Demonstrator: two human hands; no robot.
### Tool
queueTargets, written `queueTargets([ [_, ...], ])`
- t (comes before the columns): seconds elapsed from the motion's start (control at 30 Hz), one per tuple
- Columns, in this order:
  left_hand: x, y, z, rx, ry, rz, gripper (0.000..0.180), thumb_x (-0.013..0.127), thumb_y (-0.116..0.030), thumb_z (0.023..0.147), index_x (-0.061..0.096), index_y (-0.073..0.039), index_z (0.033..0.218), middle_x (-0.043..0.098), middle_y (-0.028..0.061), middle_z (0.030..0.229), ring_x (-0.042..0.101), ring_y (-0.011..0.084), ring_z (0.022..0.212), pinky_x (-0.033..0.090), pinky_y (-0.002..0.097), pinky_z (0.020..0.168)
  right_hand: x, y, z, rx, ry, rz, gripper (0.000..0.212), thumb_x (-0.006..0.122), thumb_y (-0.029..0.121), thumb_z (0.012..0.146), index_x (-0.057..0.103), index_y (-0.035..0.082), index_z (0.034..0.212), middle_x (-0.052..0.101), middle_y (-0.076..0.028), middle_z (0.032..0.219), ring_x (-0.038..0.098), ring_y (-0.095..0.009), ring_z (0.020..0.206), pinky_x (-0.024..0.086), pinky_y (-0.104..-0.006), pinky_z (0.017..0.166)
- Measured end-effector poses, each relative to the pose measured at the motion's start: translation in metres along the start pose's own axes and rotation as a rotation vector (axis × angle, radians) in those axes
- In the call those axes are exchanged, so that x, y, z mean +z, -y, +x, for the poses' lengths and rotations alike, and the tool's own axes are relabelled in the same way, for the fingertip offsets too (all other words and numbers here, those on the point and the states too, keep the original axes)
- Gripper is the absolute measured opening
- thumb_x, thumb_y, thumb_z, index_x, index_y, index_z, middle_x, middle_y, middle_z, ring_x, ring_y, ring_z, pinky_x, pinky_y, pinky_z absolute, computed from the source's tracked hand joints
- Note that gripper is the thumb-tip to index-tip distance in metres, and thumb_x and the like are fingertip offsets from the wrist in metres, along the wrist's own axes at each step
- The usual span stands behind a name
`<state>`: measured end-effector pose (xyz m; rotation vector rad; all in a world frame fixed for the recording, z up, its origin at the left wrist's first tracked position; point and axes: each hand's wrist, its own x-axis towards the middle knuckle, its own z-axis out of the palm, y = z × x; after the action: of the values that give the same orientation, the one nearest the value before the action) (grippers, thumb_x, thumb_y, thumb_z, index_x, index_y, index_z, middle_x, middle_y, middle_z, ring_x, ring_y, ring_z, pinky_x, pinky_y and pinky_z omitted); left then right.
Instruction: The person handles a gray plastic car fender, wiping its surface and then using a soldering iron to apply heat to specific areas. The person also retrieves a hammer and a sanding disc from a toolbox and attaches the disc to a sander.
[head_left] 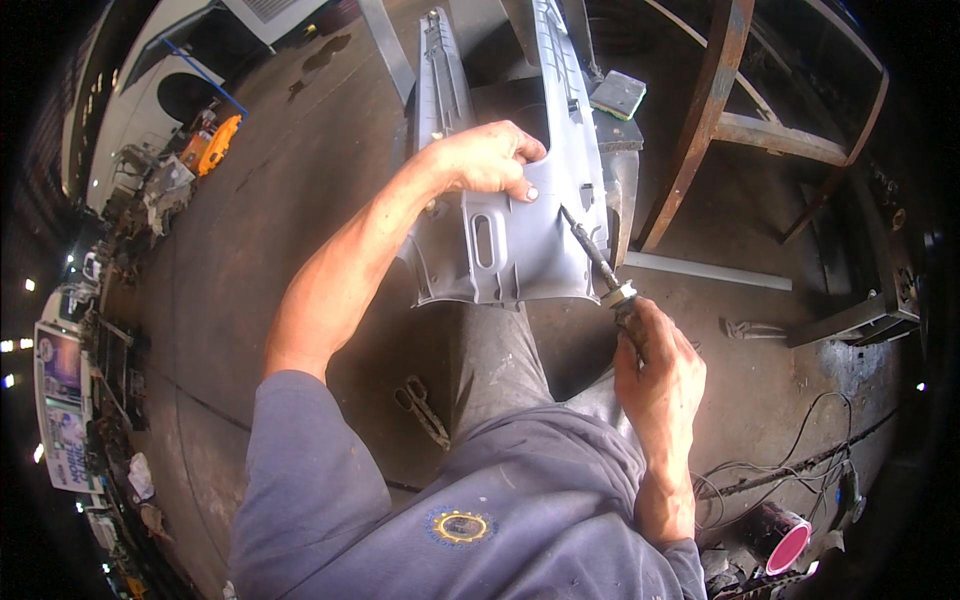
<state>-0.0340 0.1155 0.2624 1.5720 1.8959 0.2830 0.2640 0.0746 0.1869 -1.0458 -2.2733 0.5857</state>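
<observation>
A grey moulded plastic trim panel (520,240) rests in front of me above my legs, its ribbed side up. Two long arms stretch away from its wide near end, which has an oblong slot. My left hand (490,160) is closed on the panel at the inner edge between the arms, thumb on the near surface. In my right hand (660,365) is a soldering iron (595,250), gripped by its handle. The iron slants up and left, and its dark tip meets or nearly meets the panel's right side; exact contact is hard to tell.
A sponge (619,95) lies on a worn stand (618,135) beside the panel. A rusty metal frame (700,120) rises at right. On the floor are snips (423,410), a pale metal strip (710,270), loose cable (790,470) and a paint can (780,540).
</observation>
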Motion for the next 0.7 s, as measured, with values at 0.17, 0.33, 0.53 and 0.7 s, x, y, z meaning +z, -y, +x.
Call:
queueTargets([
  [0.17, -0.0001, 0.0009, 0.0004, 0.004, -0.001, 0.013, 0.074, 0.077, -0.017, 0.070, 0.047, 0.008, 0.133, 0.051, 0.0255, 0.135, 0.048, 0.0342, 0.129, 0.037, 0.0371, 0.109, 0.0012, -0.0014, -0.0001, -0.005, -0.008, -0.020, 0.040, 0.066, 0.002, 0.072, 0.059, 0.003, 0.112, 0.068, -0.014, 0.102, 0.067, -0.028, 0.094, 0.054, -0.0365, 0.081],
  [0.33, -0.0003, -0.0034, -0.0009, -0.004, 0.004, 0.036, 0.073, 0.076, -0.017, 0.071, 0.048, 0.008, 0.133, 0.051, 0.0250, 0.135, 0.048, 0.0338, 0.129, 0.037, 0.0367, 0.109, 0.0021, -0.0003, -0.0001, -0.014, -0.020, -0.032, 0.038, 0.066, 0.003, 0.074, 0.060, 0.004, 0.111, 0.068, -0.014, 0.101, 0.067, -0.028, 0.093, 0.054, -0.0360, 0.081],
  [0.53, 0.0004, -0.0020, -0.0007, -0.006, -0.007, 0.023, 0.071, 0.076, -0.016, 0.071, 0.048, 0.007, 0.133, 0.051, 0.0244, 0.135, 0.048, 0.0336, 0.129, 0.038, 0.0363, 0.109, 0.0016, 0.0013, -0.0002, 0.000, -0.010, -0.027, 0.035, 0.066, 0.004, 0.076, 0.061, 0.004, 0.111, 0.068, -0.014, 0.103, 0.067, -0.027, 0.093, 0.054, -0.0350, 0.081],
  [0.7, -0.0007, -0.0003, 0.0003, -0.009, 0.010, 0.031, 0.071, 0.075, -0.018, 0.072, 0.048, 0.007, 0.133, 0.050, 0.0240, 0.136, 0.047, 0.0334, 0.130, 0.037, 0.0364, 0.109, 0.0029, 0.0011, -0.0012, -0.002, -0.007, -0.039, 0.035, 0.066, 0.004, 0.076, 0.061, 0.004, 0.111, 0.068, -0.014, 0.104, 0.067, -0.028, 0.093, 0.054, -0.0355, 0.081],
])
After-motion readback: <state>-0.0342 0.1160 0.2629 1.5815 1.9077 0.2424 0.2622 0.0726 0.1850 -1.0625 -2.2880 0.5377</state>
